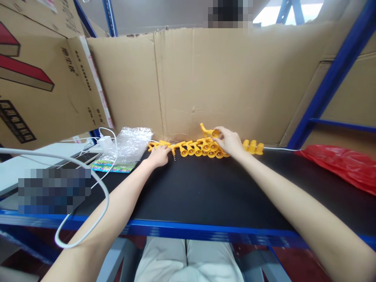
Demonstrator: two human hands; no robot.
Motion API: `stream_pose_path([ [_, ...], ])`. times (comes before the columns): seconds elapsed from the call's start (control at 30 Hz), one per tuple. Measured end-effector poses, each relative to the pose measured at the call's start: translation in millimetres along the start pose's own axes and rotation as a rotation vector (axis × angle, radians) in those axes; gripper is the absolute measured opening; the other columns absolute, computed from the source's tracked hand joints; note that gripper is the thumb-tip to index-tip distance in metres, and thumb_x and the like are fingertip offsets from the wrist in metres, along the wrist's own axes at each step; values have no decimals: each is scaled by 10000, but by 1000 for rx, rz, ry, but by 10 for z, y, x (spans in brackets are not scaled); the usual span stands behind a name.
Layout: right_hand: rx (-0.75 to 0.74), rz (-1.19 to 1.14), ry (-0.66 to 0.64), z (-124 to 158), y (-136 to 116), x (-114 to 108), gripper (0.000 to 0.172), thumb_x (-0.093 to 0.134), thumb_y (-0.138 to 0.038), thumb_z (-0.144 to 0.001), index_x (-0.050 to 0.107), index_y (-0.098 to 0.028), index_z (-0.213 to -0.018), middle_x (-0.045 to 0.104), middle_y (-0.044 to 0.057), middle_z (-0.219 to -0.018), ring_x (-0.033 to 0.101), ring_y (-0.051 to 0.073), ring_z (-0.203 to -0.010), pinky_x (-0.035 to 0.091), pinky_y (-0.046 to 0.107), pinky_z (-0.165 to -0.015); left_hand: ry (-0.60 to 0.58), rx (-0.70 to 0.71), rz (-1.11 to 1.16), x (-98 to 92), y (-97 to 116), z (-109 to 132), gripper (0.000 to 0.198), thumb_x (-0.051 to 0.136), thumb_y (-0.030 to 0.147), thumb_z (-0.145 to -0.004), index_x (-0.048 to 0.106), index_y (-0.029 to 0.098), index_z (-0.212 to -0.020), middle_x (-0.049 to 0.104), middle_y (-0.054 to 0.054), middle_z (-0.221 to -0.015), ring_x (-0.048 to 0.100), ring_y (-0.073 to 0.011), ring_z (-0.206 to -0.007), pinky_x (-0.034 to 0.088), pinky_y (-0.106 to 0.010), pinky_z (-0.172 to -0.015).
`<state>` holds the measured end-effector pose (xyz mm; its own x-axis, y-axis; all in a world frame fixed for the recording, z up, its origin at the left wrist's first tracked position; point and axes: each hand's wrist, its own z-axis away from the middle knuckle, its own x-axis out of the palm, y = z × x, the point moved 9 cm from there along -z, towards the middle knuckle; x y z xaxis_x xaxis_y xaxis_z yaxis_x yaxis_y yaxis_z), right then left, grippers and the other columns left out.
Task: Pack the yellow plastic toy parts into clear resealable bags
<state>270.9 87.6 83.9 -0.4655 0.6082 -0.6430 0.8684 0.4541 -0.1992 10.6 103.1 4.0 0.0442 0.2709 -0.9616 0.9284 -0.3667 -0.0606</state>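
Nothing legible. On carton (44, 109) at left: red arrow marks (26, 74) and a black panel (16, 122) of small print, too blurred to read. On its flap (88, 90): two rows of sideways black characters, also unreadable.

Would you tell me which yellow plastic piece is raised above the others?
The yellow piece held by the right hand, lifted above the row; the rest lie on the black table.

Both your bare arms stretch forward and converge a little, forearms low and nearly straight. Your left hand (158, 156) lies palm down, knuckles up, fingers curled under. Your right hand (230, 141) reaches slightly farther, wrist bent leftward, thumb and fingertips drawn together in a pinch
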Motion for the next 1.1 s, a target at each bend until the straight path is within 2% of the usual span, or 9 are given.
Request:
stream_pose_path([
  [0.17,-110,217,-133,-28,-256,283,290,471,-208,-834,522,-214,-1119,635,76,-1027,565,222,-931,309,323,-764,-79,19,30,140,-24,-15,537,393,120,-762,492,255,-1271,427,-40,-1394,380,-297,-1251,336,-533,-983],
  [0.33,-130,339,-223,-38,-452,533,304,454,-215,-844,511,-197,-1142,622,91,-1021,551,229,-908,276,325,-732,-102,36,19,172,-1,-23,533,375,129,-779,482,245,-1287,415,-45,-1403,398,-303,-1235,352,-555,-963],
  [0.5,-168,481,-335,53,-604,751,315,355,-121,-857,550,-166,-1101,611,131,-1040,535,244,-900,273,366,-743,-97,52,20,184,9,-22,551,375,115,-777,459,233,-1309,405,-52,-1410,389,-281,-1255,364,-497,-979],
  [0.67,-206,536,-326,103,-655,815,359,302,-78,-857,594,-131,-1059,598,159,-1063,477,284,-1016,282,423,-800,-81,76,37,148,43,-24,523,398,128,-773,487,238,-1276,423,-52,-1393,413,-265,-1238,348,-452,-1005],
  [0.83,-180,555,-384,140,-575,858,368,334,-73,-833,602,-138,-1077,589,159,-1110,456,294,-1059,231,527,-901,-67,96,84,79,111,-17,419,466,188,-768,541,224,-1178,512,-79,-1284,477,-264,-1159,358,-438,-991],
  [0.97,-116,496,-443,186,-475,895,378,438,-133,-797,560,-148,-1155,580,148,-1148,448,301,-1101,156,598,-956,-66,118,99,64,169,-11,310,490,195,-751,571,208,-1050,560,-83,-1169,514,-247,-1082,403,-406,-932],
  [1.1,-142,399,-461,179,-469,849,403,471,-216,-804,524,-156,-1199,569,143,-1169,458,296,-1119,189,595,-967,-59,140,101,60,207,-8,236,486,180,-741,560,192,-965,570,-87,-1112,532,-234,-1028,429,-374,-876],
])
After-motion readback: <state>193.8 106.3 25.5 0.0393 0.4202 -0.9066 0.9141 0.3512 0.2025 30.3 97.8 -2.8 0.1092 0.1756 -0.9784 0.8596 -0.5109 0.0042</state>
